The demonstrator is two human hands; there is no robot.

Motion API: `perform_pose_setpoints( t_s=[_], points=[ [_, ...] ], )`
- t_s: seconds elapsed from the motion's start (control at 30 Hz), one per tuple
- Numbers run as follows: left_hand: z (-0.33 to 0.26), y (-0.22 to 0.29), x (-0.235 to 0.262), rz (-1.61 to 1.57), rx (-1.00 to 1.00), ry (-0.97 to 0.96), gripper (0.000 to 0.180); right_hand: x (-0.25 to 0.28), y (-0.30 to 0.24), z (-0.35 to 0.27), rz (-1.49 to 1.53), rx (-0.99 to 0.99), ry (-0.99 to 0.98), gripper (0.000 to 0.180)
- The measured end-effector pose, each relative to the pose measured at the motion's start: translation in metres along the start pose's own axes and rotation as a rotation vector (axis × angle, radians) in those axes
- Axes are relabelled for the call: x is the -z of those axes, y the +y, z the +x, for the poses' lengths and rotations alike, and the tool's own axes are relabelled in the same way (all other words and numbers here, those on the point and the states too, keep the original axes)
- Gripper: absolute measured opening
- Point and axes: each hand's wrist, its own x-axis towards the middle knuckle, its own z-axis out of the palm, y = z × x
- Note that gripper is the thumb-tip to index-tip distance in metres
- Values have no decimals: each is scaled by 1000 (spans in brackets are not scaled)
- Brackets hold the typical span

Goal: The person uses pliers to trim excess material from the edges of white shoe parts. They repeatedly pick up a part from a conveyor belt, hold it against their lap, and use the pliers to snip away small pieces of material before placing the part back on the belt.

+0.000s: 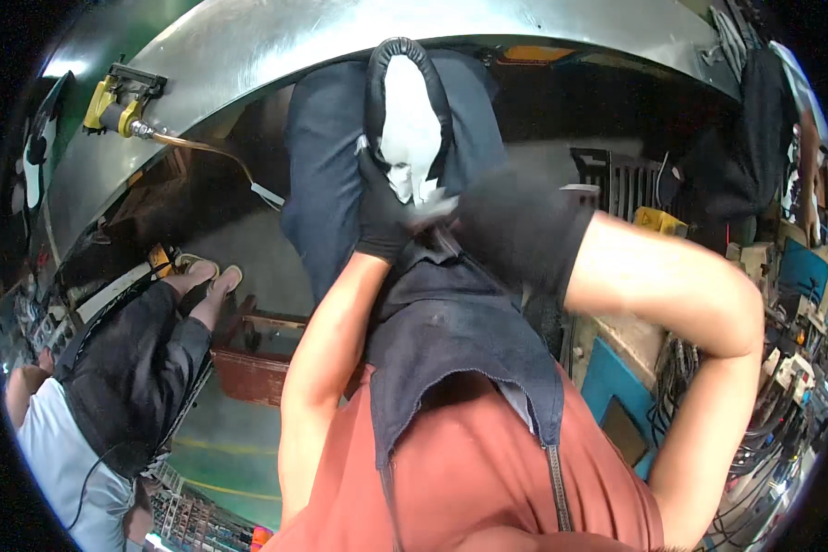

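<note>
A white shoe piece with a padded black rim (409,120) lies lengthwise on my lap over a dark blue apron (460,322). My left hand (382,216), in a black glove, grips the piece's near end, thumb on the white surface. My right hand (515,225), also in a black glove, is motion-blurred just right of that same end. I cannot tell whether it holds anything or touches the piece.
A curved grey metal machine surface (248,55) arcs across the top, with a yellow fitting and hose (115,106) at its left. Another person in dark clothes (129,368) sits at left beside a brown crate (248,373). Cables and boxes (773,396) crowd the right.
</note>
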Motion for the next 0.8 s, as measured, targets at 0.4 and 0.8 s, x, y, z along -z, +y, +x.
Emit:
perform_pose_setpoints(
  t_s=[0.4,0.8],
  points=[
    [26,49,39,-634,161,-262,91,-64,54,-25,676,-148,228,45],
    [16,28,16,-764,281,-323,70,-79,101,24,182,146,622,34]
  ],
)
